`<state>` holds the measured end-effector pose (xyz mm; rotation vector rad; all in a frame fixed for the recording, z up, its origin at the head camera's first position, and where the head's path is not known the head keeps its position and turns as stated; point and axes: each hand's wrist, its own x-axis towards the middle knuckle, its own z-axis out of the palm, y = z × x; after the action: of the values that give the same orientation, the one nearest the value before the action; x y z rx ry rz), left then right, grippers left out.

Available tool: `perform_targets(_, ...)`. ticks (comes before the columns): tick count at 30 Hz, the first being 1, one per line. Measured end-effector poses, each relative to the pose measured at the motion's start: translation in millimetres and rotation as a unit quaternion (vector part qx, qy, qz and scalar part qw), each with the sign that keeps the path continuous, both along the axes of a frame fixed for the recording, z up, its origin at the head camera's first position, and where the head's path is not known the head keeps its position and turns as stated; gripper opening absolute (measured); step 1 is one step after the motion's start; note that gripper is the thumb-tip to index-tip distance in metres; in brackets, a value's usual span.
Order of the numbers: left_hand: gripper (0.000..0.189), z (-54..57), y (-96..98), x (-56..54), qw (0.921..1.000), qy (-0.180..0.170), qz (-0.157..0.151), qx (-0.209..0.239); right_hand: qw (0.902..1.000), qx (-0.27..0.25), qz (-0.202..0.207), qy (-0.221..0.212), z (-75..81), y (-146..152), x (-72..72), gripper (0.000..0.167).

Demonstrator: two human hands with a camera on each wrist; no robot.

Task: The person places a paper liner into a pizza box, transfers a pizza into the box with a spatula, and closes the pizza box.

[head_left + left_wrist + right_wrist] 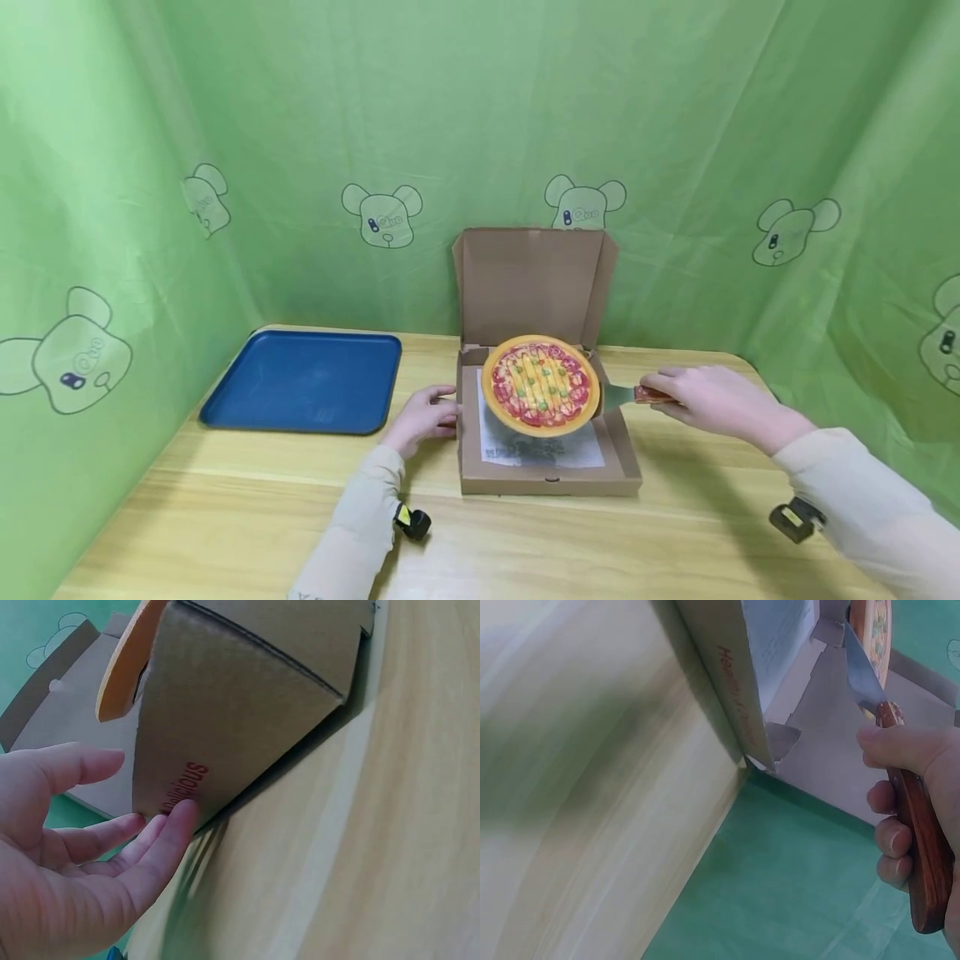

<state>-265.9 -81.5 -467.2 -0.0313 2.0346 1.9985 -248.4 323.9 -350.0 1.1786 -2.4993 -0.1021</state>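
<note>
A green curtain (480, 108) encloses the wooden tabletop (247, 500). An open cardboard box (551, 485) stands near its far edge, a blue tray (303, 379) at the far-left corner. Above the box: a pizza (540, 387). The left hand (422, 419), relaxed, touches the box; the right hand (697, 398) grips the pizza's spatula (619, 396).

Mixes red, yellow and green on the pizza (540, 386), plain brown on the box (510, 486).
Runs wavy yellow over red rounds and green dots inside a golden rim; carries red lettering (185, 784) on the box sides, dark print on white paper (489, 429); turns reddish brown on the spatula handle (928, 889), blue on the tray (307, 375), pale grain on the table (255, 500), dark-outlined animal heads (386, 218) on the green curtain (480, 125).
</note>
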Motion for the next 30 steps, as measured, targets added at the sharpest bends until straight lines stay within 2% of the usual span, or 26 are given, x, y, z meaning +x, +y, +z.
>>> perform_targets(8, 0.06, -1.4, 0.3, 1.3, 0.9999, 0.013, -0.007, -0.003, 0.9997, 0.022, 0.004, -0.005, -6.5, -3.2, -9.3, 0.021)
perform_targets(18, 0.058, -1.7, 1.3, 1.4, 0.9999, 0.01, -0.004, -0.002, 0.9989, 0.038, -0.008, -0.028, -15.2, -2.5, -19.0, 0.018)
perform_targets(30, 0.058, -1.9, 1.8, -0.2, 0.9999, 0.011, 0.0, -0.001, 0.9936, 0.07, -0.028, -0.084, -16.3, -9.2, -21.4, 0.015)
